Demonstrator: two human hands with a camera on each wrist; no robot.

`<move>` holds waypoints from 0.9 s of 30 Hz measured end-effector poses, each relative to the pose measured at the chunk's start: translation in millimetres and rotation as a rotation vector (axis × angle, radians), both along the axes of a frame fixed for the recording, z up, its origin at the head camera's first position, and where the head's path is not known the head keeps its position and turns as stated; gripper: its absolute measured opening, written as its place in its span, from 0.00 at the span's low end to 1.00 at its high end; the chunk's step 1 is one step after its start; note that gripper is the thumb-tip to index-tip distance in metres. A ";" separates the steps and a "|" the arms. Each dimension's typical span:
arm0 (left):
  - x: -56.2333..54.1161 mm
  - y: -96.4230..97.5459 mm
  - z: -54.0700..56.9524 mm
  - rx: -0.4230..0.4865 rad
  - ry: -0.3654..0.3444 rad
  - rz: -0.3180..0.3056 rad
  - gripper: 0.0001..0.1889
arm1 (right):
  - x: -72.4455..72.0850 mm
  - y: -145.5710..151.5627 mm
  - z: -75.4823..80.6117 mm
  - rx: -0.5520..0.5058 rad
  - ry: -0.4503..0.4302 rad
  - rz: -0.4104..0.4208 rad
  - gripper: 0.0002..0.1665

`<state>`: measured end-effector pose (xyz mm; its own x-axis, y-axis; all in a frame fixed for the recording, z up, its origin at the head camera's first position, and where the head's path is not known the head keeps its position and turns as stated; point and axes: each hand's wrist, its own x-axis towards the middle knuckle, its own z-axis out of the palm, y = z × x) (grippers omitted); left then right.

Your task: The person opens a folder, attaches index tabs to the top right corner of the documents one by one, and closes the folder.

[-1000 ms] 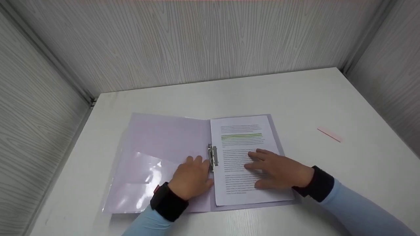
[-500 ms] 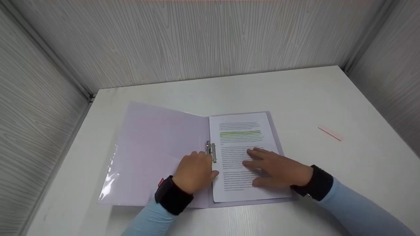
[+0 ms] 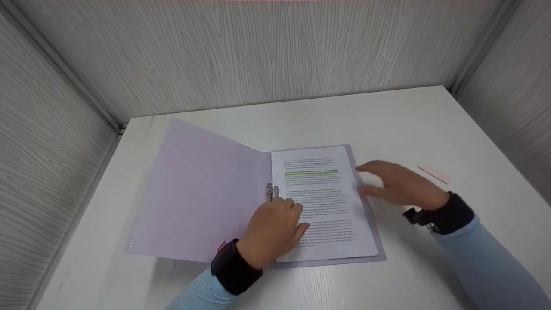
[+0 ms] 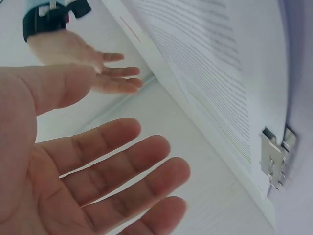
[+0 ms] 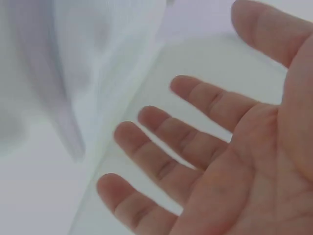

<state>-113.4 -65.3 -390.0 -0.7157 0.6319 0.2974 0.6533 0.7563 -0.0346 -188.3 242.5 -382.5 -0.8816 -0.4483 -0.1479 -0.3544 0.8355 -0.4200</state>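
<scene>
A pale purple folder lies spread on the table, its left cover tilted up off the surface. Printed sheets with a green-highlighted line rest on its right side, beside a metal lever clip along the spine. My left hand is over the spine just below the clip; the left wrist view shows its fingers loosely extended, holding nothing. At the folder's right edge is my right hand, blurred in the head view. Its fingers are spread and relaxed in the right wrist view, gripping nothing.
On the white table a small pinkish slip with a dark red edge lies beyond my right hand. Wood-grain panels enclose the table at the back and both sides.
My right hand has lifted off the sheets and moved right to the folder's edge. My left hand has shifted right, and the left cover has risen higher.
</scene>
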 end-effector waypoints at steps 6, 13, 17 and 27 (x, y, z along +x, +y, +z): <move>2.5 3.6 -2.1 0.023 0.047 -0.031 0.14 | -23.1 67.2 7.9 0.029 -0.028 -0.209 0.44; -1.5 2.4 -3.8 0.019 0.058 0.026 0.16 | -33.8 113.1 3.2 0.182 -0.106 -0.310 0.44; -4.6 -0.8 -2.5 0.027 0.050 0.087 0.23 | -35.7 123.5 -2.2 0.200 -0.095 -0.308 0.39; -6.4 -10.9 8.2 0.030 0.031 0.203 0.35 | -42.4 133.7 -10.4 0.205 -0.093 -0.280 0.26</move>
